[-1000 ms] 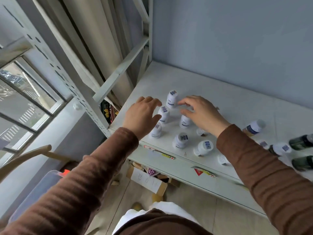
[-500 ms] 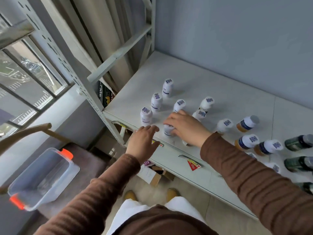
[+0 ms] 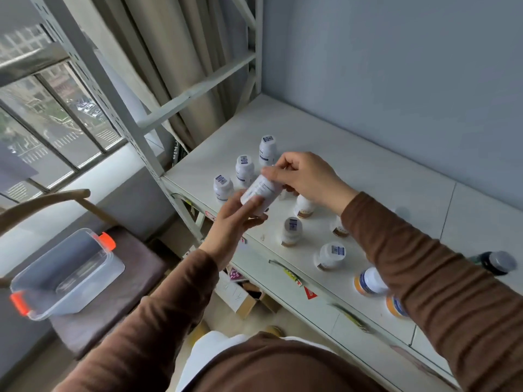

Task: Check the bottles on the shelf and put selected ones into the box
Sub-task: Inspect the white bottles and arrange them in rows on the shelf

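I held one white bottle tilted above the shelf front: my left hand cupped its base, my right hand pinched its cap. The clear box sat well left, on a chair.

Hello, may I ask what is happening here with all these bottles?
A person holds one white bottle tilted above the shelf, the left hand under its base and the right hand at its cap. Other bottles stand on the shelf. The clear box on the seat appears empty.
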Action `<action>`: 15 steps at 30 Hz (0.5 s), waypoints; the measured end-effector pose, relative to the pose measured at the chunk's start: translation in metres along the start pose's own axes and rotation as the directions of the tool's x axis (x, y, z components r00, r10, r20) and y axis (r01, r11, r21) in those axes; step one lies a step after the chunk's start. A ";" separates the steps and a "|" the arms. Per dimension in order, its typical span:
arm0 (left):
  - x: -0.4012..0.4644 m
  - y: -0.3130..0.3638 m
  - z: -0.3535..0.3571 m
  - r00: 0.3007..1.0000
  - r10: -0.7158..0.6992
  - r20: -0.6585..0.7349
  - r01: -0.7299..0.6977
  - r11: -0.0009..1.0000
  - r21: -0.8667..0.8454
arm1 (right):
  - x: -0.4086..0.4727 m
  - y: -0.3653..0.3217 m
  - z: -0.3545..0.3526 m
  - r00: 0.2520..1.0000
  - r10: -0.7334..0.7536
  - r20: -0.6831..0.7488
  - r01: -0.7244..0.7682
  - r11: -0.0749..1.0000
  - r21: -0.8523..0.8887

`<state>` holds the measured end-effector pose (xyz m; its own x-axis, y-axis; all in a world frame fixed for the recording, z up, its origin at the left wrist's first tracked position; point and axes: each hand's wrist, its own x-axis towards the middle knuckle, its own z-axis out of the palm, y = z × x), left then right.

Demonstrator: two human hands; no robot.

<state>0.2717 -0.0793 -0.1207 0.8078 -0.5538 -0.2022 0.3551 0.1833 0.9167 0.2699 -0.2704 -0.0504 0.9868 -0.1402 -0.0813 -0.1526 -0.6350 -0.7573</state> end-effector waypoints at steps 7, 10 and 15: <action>-0.004 0.009 0.015 0.940 -0.259 0.220 0.336 0.806 -0.487 | 0.004 -0.032 0.003 0.995 -0.062 -0.081 0.054 0.995 -0.087; -0.006 0.009 0.012 0.934 -0.265 0.241 0.352 0.803 -0.481 | 0.001 -0.034 0.001 0.993 -0.094 -0.075 0.086 0.990 -0.114; -0.007 0.012 0.004 0.987 -0.123 0.107 0.146 0.958 -0.247 | -0.007 -0.021 -0.008 0.983 -0.186 0.015 0.185 0.966 -0.179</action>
<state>0.2683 -0.0771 -0.1071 0.7032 -0.6555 -0.2754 0.5742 0.2952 0.7637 0.2656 -0.2620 -0.0281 0.9987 -0.0083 0.0508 0.0256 -0.7757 -0.6306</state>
